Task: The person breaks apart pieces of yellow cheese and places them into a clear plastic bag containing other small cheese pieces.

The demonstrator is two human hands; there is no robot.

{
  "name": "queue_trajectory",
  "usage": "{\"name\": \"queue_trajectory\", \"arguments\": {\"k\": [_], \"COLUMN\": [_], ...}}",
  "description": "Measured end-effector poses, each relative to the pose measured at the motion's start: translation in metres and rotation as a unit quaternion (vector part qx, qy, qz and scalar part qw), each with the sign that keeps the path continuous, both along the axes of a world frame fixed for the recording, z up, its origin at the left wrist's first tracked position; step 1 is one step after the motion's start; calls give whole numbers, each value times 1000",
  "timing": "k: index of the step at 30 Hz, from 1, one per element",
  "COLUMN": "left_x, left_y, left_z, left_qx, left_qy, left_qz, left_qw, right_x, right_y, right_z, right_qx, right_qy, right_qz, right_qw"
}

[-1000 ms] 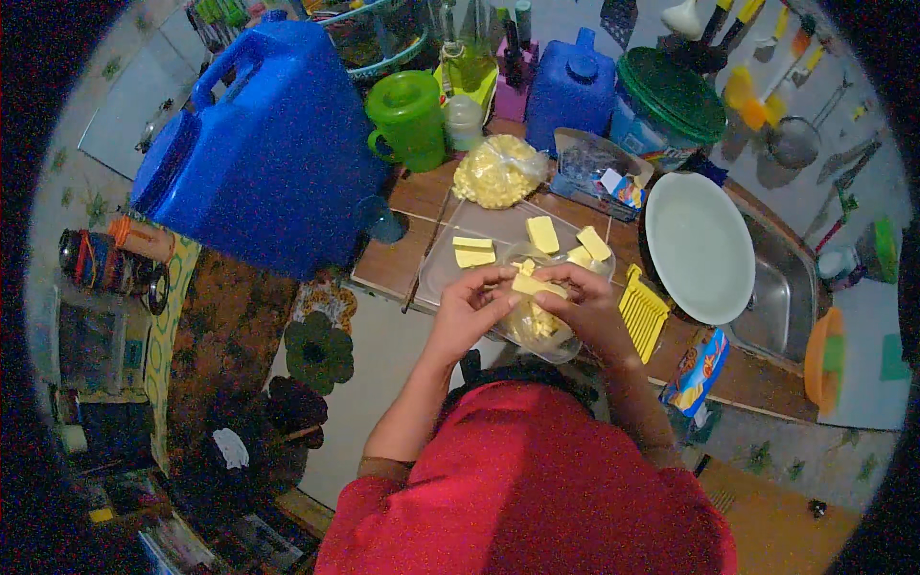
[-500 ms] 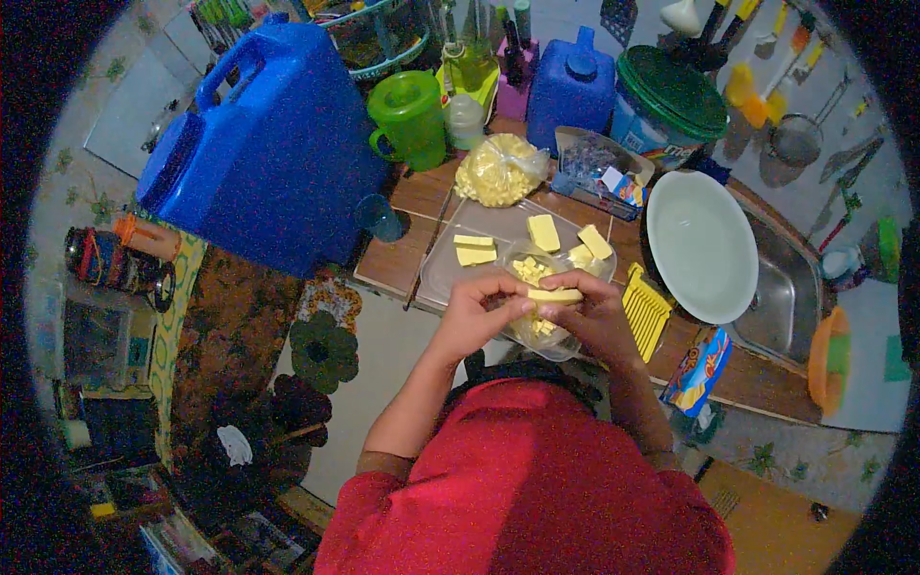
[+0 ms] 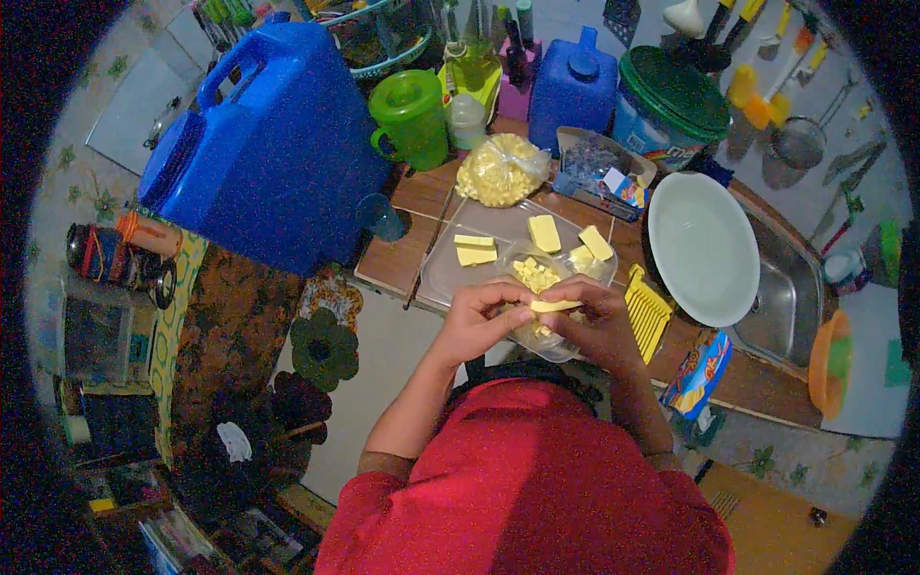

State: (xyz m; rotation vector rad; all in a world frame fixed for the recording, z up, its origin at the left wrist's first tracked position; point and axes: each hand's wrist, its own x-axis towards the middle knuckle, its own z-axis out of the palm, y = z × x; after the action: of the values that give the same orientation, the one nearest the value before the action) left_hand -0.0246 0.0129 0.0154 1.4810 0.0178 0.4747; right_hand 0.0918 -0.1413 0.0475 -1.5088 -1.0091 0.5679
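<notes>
A thin slab of pale yellow cheese (image 3: 556, 306) is pinched between the fingertips of my left hand (image 3: 484, 314) and my right hand (image 3: 599, 311). Both hands hold it above a clear plastic bag (image 3: 548, 342), its mouth spread around small cheese cubes (image 3: 537, 275). Bag and cubes rest on a clear tray (image 3: 437, 265). Behind my left hand lie stacked cheese pieces (image 3: 475, 251). A cheese block (image 3: 543, 233) sits at the tray's far side, with another piece (image 3: 595, 241) to its right. My fingers cover part of the slab.
A filled bag of cubes (image 3: 501, 174) stands beyond the tray. To the right are a yellow slatted slicer (image 3: 646, 311), a white oval basin (image 3: 704, 249), a blue box (image 3: 698, 372) and a metal sink (image 3: 781, 292). A large blue jug (image 3: 287, 153) and green pitcher (image 3: 412, 120) stand left.
The slab has tilted and now shows mostly its thin edge, slightly lower. My fingers have shifted a little on it; more of the cubes behind them shows.
</notes>
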Motion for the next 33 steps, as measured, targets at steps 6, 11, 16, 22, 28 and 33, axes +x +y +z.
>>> {"name": "queue_trajectory", "arguments": {"k": [6, 11, 16, 22, 28, 33], "left_x": [-1, 2, 4, 6, 4, 5], "left_y": [3, -2, -1, 1, -2, -2], "left_z": [-4, 0, -6, -8, -14, -15], "left_qx": [-5, -28, 18, 49, -63, -122], "left_qy": [49, 40, 15, 8, 79, 92], "left_qz": [-19, -6, 17, 21, 13, -13], "left_qw": [999, 999, 1000, 999, 995, 988], "right_x": [0, 0, 2, 5, 3, 4], "right_y": [1, 0, -2, -1, 0, -1], "right_z": [-1, -2, -4, -15, -13, -14], "right_qx": [-9, -32, -35, -8, -15, -48], "right_qy": [33, 53, 35, 26, 95, 176], "right_qz": [-9, -25, -10, 8, 10, 5], "right_qw": [999, 998, 999, 1000, 995, 983]}}
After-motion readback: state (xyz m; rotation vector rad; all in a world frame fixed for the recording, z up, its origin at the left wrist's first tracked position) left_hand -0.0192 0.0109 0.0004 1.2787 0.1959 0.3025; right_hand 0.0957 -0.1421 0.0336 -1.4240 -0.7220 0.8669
